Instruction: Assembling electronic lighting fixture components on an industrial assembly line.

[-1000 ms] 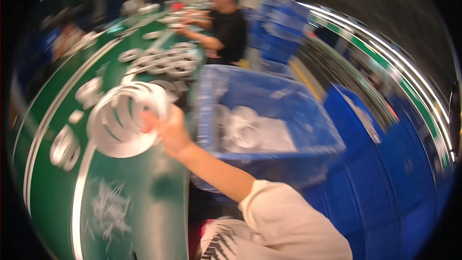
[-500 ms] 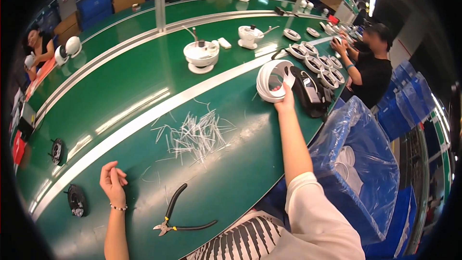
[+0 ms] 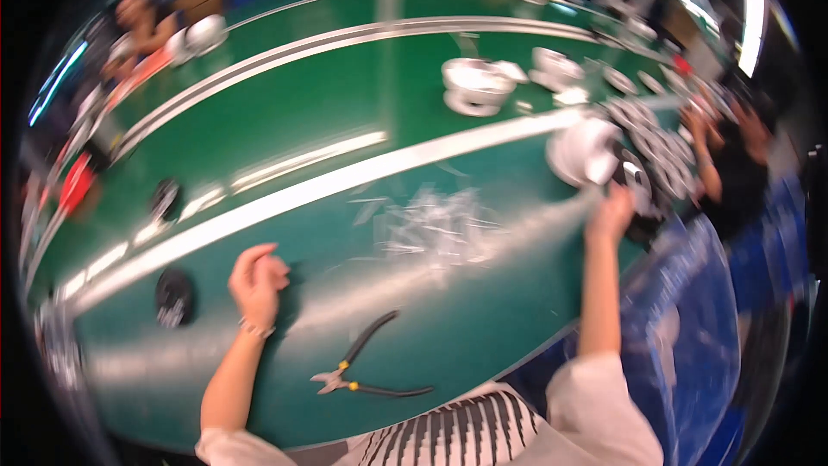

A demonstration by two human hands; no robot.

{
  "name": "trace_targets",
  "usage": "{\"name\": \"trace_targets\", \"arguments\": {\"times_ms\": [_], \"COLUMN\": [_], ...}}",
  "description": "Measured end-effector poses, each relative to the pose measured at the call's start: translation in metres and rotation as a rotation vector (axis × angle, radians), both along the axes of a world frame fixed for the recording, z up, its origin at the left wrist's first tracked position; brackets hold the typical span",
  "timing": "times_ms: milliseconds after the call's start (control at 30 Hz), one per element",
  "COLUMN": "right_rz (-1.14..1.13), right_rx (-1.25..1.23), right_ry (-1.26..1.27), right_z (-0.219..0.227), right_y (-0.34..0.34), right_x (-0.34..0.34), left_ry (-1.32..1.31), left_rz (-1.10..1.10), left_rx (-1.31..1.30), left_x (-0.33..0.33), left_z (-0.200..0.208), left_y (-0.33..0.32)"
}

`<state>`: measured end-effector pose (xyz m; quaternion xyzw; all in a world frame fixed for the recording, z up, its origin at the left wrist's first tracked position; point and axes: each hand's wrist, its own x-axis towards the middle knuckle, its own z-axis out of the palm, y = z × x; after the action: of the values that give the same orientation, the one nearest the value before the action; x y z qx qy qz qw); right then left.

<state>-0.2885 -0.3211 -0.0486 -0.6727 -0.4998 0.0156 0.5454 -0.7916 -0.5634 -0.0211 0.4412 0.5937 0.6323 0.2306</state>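
My left hand (image 3: 256, 283) hovers over the green table, loosely curled with its fingers a little apart and nothing visible in it. Near it lie diagonal cutters (image 3: 345, 364) with black handles, spread apart, and a round black part (image 3: 175, 299). At the right, my right hand (image 3: 611, 214) is just below a stack of white rings (image 3: 583, 151). Motion blur smears its fingers, so I cannot tell whether they touch the rings or the black pouch-like thing (image 3: 649, 223) beside them. A loose pile of thin clear-white strips (image 3: 440, 226) lies between my hands.
White round housings (image 3: 477, 86) stand on the far side beyond a pale rail (image 3: 379, 162). Several white rings (image 3: 660, 151) lie at the right. A blue bin (image 3: 690, 328) lined with clear plastic stands by my right arm. Co-workers sit at the right and far left.
The view has swung left, shifting the scene rightward. My right hand, earlier gripping the white ring stack, now appears lower beside it. My left hand stays loosely curled over the table.
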Motion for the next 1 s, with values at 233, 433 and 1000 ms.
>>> {"name": "trace_targets", "arguments": {"times_ms": [233, 433, 1000], "right_rz": [0.358, -0.060, 0.365], "right_rx": [0.341, 0.271, -1.653], "right_ry": [-0.208, -1.104, -0.769], "right_z": [0.101, 0.167, 0.060], "right_y": [-0.227, -0.273, -0.240], "right_x": [-0.068, -0.008, 0.216], "left_ry": [1.014, 1.259, 1.366], "left_rz": [0.258, 0.485, -0.201], "left_rx": [0.085, -0.748, -1.152], "left_x": [-0.108, -0.256, -0.067], "left_z": [0.052, 0.002, 0.078], "left_y": [0.062, 0.061, -0.024]}}
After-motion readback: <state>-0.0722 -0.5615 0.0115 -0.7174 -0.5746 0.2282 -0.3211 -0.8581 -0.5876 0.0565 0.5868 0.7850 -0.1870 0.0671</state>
